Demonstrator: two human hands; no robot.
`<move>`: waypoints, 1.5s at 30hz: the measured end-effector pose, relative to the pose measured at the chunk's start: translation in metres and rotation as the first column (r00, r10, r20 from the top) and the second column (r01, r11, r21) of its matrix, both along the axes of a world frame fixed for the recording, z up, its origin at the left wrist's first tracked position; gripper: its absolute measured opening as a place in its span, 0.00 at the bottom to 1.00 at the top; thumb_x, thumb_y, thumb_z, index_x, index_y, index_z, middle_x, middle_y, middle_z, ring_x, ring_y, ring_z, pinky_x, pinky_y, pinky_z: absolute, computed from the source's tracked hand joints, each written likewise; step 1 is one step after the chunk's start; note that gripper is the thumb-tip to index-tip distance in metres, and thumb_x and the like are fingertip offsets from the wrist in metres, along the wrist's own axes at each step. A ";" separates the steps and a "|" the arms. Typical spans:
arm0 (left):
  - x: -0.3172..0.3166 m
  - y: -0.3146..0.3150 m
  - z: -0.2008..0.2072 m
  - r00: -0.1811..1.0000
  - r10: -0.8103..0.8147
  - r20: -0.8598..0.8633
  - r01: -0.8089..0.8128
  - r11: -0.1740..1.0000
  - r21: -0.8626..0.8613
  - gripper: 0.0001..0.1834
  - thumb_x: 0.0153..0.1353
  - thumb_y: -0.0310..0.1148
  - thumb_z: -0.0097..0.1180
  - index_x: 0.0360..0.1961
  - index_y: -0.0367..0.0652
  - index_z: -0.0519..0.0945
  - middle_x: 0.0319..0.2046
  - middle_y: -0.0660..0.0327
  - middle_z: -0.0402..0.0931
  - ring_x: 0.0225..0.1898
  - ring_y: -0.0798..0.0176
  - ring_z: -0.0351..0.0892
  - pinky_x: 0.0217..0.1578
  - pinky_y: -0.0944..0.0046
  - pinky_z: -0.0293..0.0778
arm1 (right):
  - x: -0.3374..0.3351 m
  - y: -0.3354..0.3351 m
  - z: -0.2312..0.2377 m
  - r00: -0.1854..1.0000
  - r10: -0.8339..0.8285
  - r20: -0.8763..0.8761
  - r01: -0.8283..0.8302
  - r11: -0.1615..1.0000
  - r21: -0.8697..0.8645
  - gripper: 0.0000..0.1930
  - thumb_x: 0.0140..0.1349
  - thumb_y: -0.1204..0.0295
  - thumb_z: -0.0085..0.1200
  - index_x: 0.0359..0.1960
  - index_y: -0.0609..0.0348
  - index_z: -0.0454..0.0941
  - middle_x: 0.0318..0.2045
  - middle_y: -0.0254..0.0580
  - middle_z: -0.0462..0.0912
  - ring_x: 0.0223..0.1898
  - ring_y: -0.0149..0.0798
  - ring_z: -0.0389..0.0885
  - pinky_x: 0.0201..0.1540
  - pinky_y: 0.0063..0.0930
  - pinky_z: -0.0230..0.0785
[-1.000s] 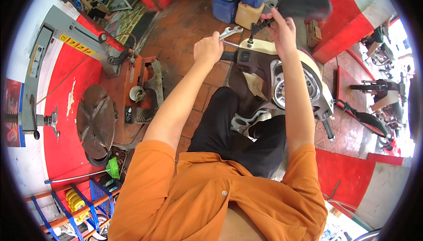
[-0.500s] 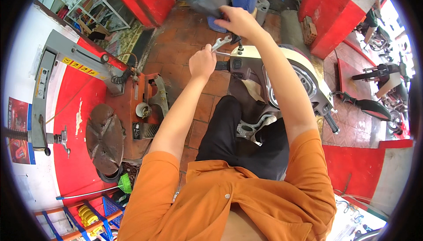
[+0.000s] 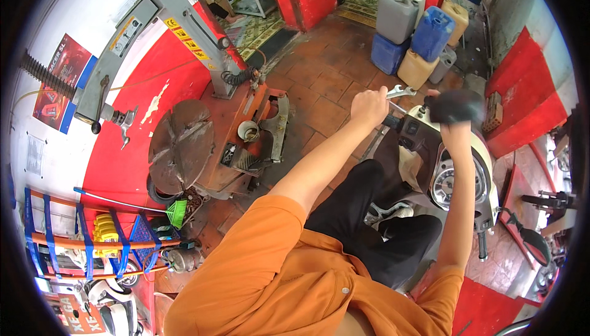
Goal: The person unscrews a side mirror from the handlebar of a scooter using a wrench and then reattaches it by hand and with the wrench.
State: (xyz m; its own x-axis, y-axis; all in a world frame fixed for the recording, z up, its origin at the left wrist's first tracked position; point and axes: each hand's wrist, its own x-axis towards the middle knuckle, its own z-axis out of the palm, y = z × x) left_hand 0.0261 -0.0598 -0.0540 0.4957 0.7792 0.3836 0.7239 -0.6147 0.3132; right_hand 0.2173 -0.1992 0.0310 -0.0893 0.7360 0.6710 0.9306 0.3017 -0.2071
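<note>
My left hand (image 3: pixel 369 109) is closed round an open-ended wrench (image 3: pixel 402 91), whose jaw sticks out past the thumb over the left handlebar of a cream and brown scooter (image 3: pixel 485 151). My right hand (image 3: pixel 455 136) grips a black rear-view mirror (image 3: pixel 458 107), blurred by motion, above the front of the scooter near the left handlebar. Part of that hand is hidden behind the mirror. The scooter's round speedometer (image 3: pixel 453 187) lies below my right forearm. A second mirror (image 3: pixel 535 247) stands out beside the right handlebar grip (image 3: pixel 482 247).
Several plastic jerrycans (image 3: pixel 431 33) are stacked on the tiled floor ahead. On the left is a tyre changer with a round turntable (image 3: pixel 181 145) and a grey column arm (image 3: pixel 132 35). A green broom (image 3: pixel 177 213) lies near a blue and orange rack (image 3: pixel 80 244). Red pillars stand ahead and right.
My view has swung left, so the scooter sits further right. My right hand has brought the mirror back toward me, over the scooter's front. The left hand still holds the wrench by the handlebar.
</note>
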 end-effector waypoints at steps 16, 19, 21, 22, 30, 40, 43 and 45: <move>-0.012 0.000 0.004 0.999 0.001 -0.034 -0.002 0.999 -0.033 0.09 0.62 0.38 0.53 0.35 0.43 0.74 0.24 0.51 0.80 0.30 0.45 0.82 0.31 0.46 0.76 | 0.001 0.041 0.013 0.325 -0.114 -0.939 -0.337 0.913 -0.228 0.14 0.69 0.63 0.48 0.48 0.55 0.80 0.37 0.34 0.83 0.43 0.27 0.78 0.48 0.25 0.69; -0.006 0.000 0.002 0.999 -0.028 0.043 0.029 1.000 -0.012 0.10 0.62 0.38 0.53 0.34 0.43 0.74 0.24 0.50 0.80 0.29 0.45 0.82 0.31 0.45 0.75 | -0.016 0.012 0.009 0.711 -0.056 -0.701 -0.169 0.954 -0.247 0.07 0.63 0.71 0.55 0.39 0.58 0.82 0.34 0.34 0.83 0.41 0.34 0.80 0.51 0.29 0.68; -0.006 -0.005 0.006 1.000 -0.012 0.003 0.012 1.000 -0.012 0.09 0.61 0.38 0.53 0.35 0.43 0.74 0.24 0.50 0.80 0.30 0.46 0.82 0.31 0.45 0.76 | -0.015 0.009 0.012 0.996 -0.008 -0.093 -0.001 0.996 -0.089 0.12 0.56 0.74 0.58 0.42 0.58 0.81 0.42 0.39 0.84 0.46 0.41 0.79 0.51 0.34 0.69; -0.006 -0.004 0.006 1.000 -0.027 -0.003 0.027 1.000 -0.013 0.09 0.61 0.38 0.53 0.35 0.43 0.74 0.24 0.50 0.80 0.30 0.46 0.82 0.31 0.45 0.76 | -0.021 0.011 0.030 1.000 0.001 0.013 0.000 0.999 -0.037 0.13 0.51 0.76 0.58 0.40 0.59 0.81 0.41 0.47 0.84 0.46 0.51 0.79 0.50 0.39 0.70; -0.002 -0.002 0.007 0.991 0.054 -0.122 -0.063 0.995 -0.072 0.09 0.63 0.39 0.48 0.35 0.45 0.74 0.25 0.48 0.81 0.30 0.42 0.82 0.32 0.41 0.75 | 0.003 0.121 0.018 0.947 -0.321 -0.003 0.304 0.897 -0.321 0.23 0.56 0.51 0.52 0.26 0.63 0.83 0.28 0.60 0.83 0.33 0.59 0.84 0.41 0.50 0.77; -0.001 -0.004 0.005 0.992 0.026 -0.123 -0.024 1.000 0.020 0.12 0.64 0.42 0.51 0.33 0.44 0.73 0.25 0.52 0.81 0.31 0.45 0.82 0.32 0.46 0.75 | 0.003 0.023 -0.010 0.224 0.089 -0.971 -0.311 0.950 0.016 0.13 0.68 0.72 0.47 0.50 0.62 0.76 0.47 0.43 0.82 0.51 0.41 0.81 0.57 0.36 0.69; 0.000 -0.008 0.010 0.992 0.055 -0.116 -0.055 0.998 0.006 0.12 0.64 0.41 0.51 0.33 0.44 0.72 0.25 0.52 0.81 0.32 0.46 0.82 0.32 0.46 0.75 | -0.025 0.001 -0.009 0.881 -0.054 -0.470 0.024 0.997 -0.070 0.11 0.61 0.74 0.54 0.44 0.63 0.80 0.41 0.45 0.85 0.45 0.44 0.83 0.59 0.39 0.68; -0.008 -0.004 -0.001 0.991 0.044 -0.124 -0.043 0.999 0.015 0.11 0.64 0.41 0.51 0.33 0.44 0.72 0.25 0.52 0.81 0.32 0.46 0.82 0.32 0.46 0.75 | -0.041 0.014 0.010 0.979 -0.159 -0.126 0.157 0.987 -0.020 0.07 0.62 0.65 0.56 0.38 0.51 0.83 0.29 0.48 0.83 0.35 0.54 0.81 0.57 0.46 0.69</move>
State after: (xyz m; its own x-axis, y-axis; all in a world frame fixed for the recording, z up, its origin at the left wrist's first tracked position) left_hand 0.0176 -0.0635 -0.0555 0.5059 0.7967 0.3308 0.7830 -0.5850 0.2114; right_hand 0.1766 -0.1847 0.0409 0.1139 0.7406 0.6623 0.9325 0.1503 -0.3285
